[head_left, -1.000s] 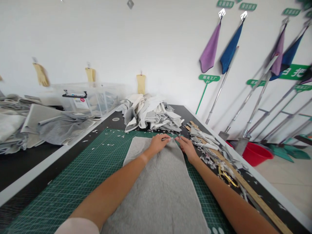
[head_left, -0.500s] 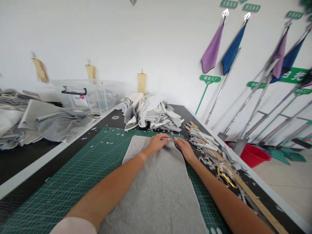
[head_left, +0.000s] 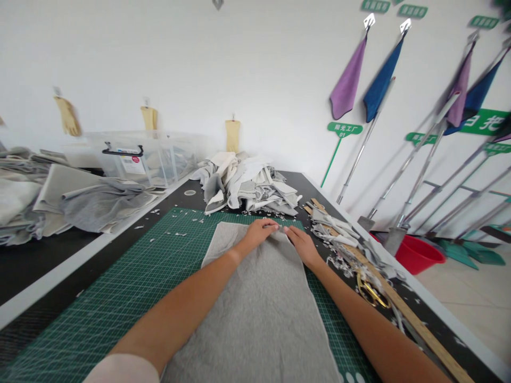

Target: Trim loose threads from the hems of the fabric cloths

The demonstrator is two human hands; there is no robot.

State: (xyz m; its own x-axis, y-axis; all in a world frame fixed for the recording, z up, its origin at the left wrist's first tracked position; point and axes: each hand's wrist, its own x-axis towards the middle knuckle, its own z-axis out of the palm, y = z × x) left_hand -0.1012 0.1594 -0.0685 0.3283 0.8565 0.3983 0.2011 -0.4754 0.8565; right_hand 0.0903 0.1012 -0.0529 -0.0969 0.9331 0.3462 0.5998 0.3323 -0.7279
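Note:
A long piece of grey fabric (head_left: 255, 314) lies over the green cutting mat (head_left: 159, 266) and runs toward me. At its far right corner, my left hand (head_left: 261, 230) pinches the fabric edge between thumb and fingers. Just beside it, my right hand (head_left: 300, 242) grips the same edge, fingers closed. Between the two hands the edge is slightly lifted and bunched. The fingertips almost meet, and the exact fold under them is hidden.
Behind the mat sits a heap of grey and white fabric scraps (head_left: 247, 183). Gold-handled scissors (head_left: 372, 292) and a long wooden strip (head_left: 415, 324) lie on the right among offcuts. A clear plastic bin (head_left: 155, 159) and a fabric pile (head_left: 80, 197) are at the left.
My right hand has shifted very slightly left toward my left hand along the fabric edge. Otherwise the fabric and my left hand look nearly the same.

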